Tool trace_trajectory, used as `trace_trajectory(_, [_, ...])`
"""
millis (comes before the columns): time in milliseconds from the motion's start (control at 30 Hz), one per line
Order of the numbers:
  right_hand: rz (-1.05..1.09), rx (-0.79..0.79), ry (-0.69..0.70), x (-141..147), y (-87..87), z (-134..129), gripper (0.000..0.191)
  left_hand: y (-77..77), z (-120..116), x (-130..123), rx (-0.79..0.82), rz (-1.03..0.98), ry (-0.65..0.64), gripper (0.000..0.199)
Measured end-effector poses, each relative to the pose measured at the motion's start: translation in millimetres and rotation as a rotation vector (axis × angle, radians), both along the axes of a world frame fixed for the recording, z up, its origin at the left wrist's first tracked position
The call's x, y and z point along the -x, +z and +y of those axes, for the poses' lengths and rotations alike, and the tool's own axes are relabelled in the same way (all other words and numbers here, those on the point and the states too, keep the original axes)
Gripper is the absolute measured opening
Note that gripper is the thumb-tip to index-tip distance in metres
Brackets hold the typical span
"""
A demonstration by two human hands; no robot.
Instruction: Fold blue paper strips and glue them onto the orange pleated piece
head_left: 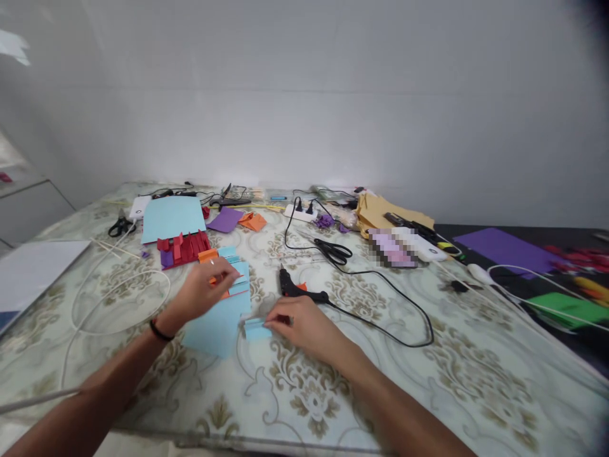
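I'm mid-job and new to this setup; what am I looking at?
There's no machine: these are a person's bare left hand and right hand, in one picture from a head-worn camera looking forward and down. The right hand seems to pinch a small light-blue folded paper piece. The left hand is over light-blue paper; whether it holds anything is unclear. On the floral tablecloth lie a black glue gun, black-handled scissors and red folded paper strips.

Left forearm (111,384) and right forearm (387,397) extend forward from lower edge, converging. Left hand (205,287) farther forward, fingers (229,273) bent. Right hand (297,320) nearer, thumb and index fingertips brought together.
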State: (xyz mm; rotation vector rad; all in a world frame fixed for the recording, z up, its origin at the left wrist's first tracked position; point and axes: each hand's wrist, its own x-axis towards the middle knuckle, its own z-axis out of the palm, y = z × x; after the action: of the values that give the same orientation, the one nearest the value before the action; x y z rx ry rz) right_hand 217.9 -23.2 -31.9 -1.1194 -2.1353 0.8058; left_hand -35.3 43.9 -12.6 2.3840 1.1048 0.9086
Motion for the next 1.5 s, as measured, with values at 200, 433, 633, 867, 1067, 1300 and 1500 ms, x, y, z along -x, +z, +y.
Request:
trace_trajectory(200, [-0.009, -0.038, 0.022, -0.7, -0.8, 1.7, 0.01, 13.0, 52.3, 43.6, 0.033, 0.149, 0.285, 0.042])
trace_trajectory(433, [-0.093, -0.039, 0.116, -0.8, -5.4, 5.6, 0.009, -4.5, 65.8, 55.1, 0.163, 0.405, 0.286, 0.033])
trace_trajectory(633, [-0.19, -0.063, -0.177, -28.0, 4.7, 19.3, 0.021, -10.5, 76.4, 52.8, 0.189, 0.483, 0.287, 0.035])
trace_trajectory(867, [-0.349, 0.037, -0.28, -68.6, 3.1, 32.8, 0.023, -18.2, 76.8, 44.3, 0.196, 0.509, 0.273, 0.035])
trace_trajectory(1067, [-0.374, 0.115, -0.231, -65.6, -4.6, 35.3, 0.039, -13.4, 73.2, 41.0, 0.177, 0.475, 0.24, 0.034])
trace_trajectory(1300, [-0.327, 0.138, -0.233, -65.6, -11.2, 43.8, 0.036, -5.2, 70.9, 19.5, 0.164, 0.447, 0.141, 0.033])
trace_trajectory(1500, [-0.234, 0.146, -0.203, -78.6, -9.1, 45.1, 0.032, -11.7, 56.8, -8.6, 0.182, 0.423, 0.041, 0.031])
